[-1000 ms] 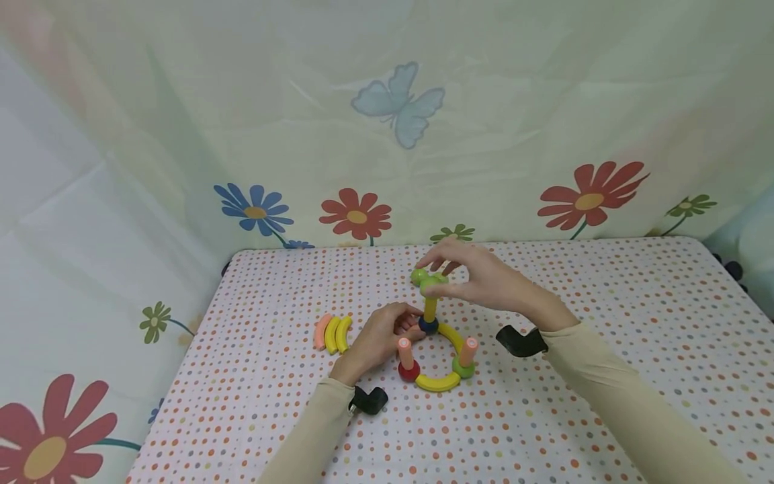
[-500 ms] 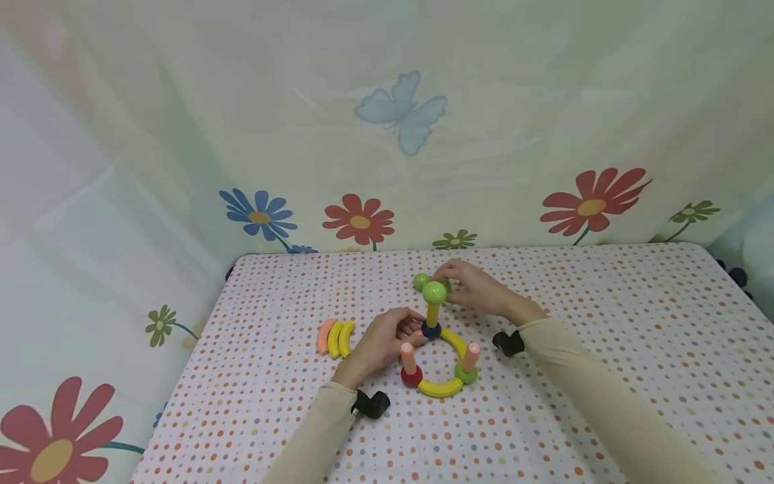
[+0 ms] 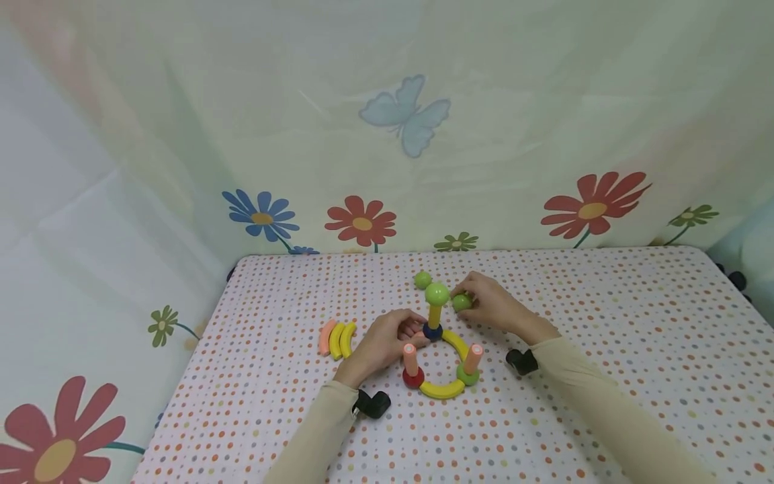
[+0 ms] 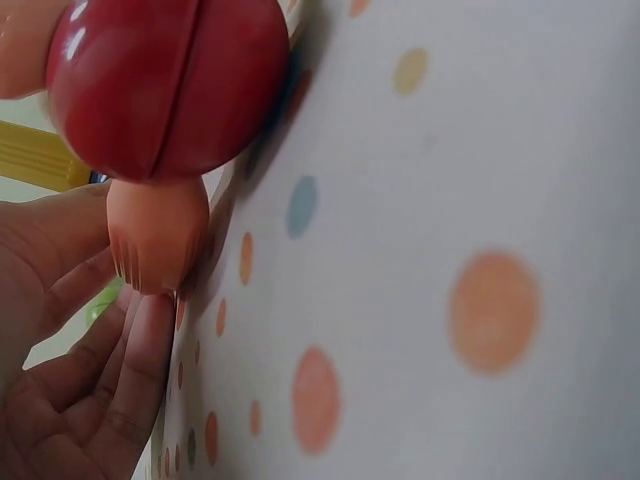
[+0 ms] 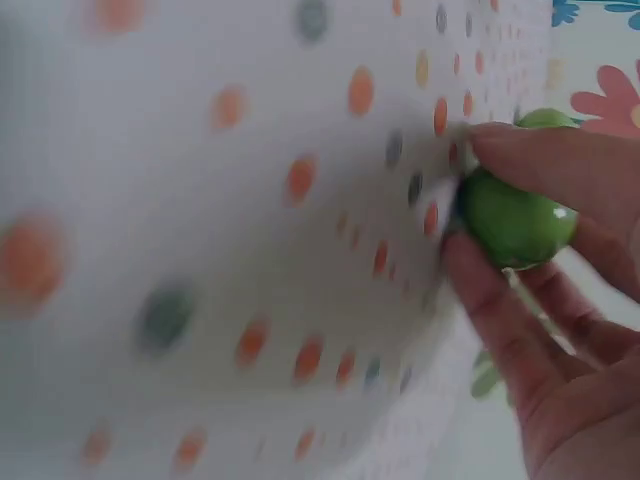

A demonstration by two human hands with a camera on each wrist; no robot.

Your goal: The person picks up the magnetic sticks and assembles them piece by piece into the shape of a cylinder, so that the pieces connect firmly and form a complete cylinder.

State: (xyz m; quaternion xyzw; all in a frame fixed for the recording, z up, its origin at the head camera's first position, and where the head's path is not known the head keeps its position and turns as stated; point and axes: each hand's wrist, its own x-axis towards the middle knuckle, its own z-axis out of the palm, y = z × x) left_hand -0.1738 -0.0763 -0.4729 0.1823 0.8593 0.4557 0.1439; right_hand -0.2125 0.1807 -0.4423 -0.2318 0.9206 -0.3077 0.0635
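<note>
My right hand (image 3: pixel 492 306) pinches a green ball (image 3: pixel 462 303) low over the table, to the right of the ring; the right wrist view shows thumb and fingers on either side of the green ball (image 5: pixel 515 220). My left hand (image 3: pixel 387 336) holds the ring's pink curved stick (image 4: pixel 158 235) between the red ball (image 4: pixel 165 80) and the dark blue ball (image 3: pixel 432 331). An upright yellow stick (image 3: pixel 435 316) stands on the blue ball, topped by a green ball (image 3: pixel 437 294). Pink upright sticks (image 3: pixel 410 361) rise from the ring's red and green balls (image 3: pixel 467 375).
Another green ball (image 3: pixel 422 280) lies behind the ring. Left of my left hand lie a pink curved stick (image 3: pixel 326 337) and two yellow curved sticks (image 3: pixel 341 340). The dotted cloth (image 3: pixel 544 430) covers the table up to a flowered curtain (image 3: pixel 502 148).
My right hand has left the green ball atop the yellow stick, reached behind it and taken another green ball, shifting it right and nearer. My left hand stays at the ring.
</note>
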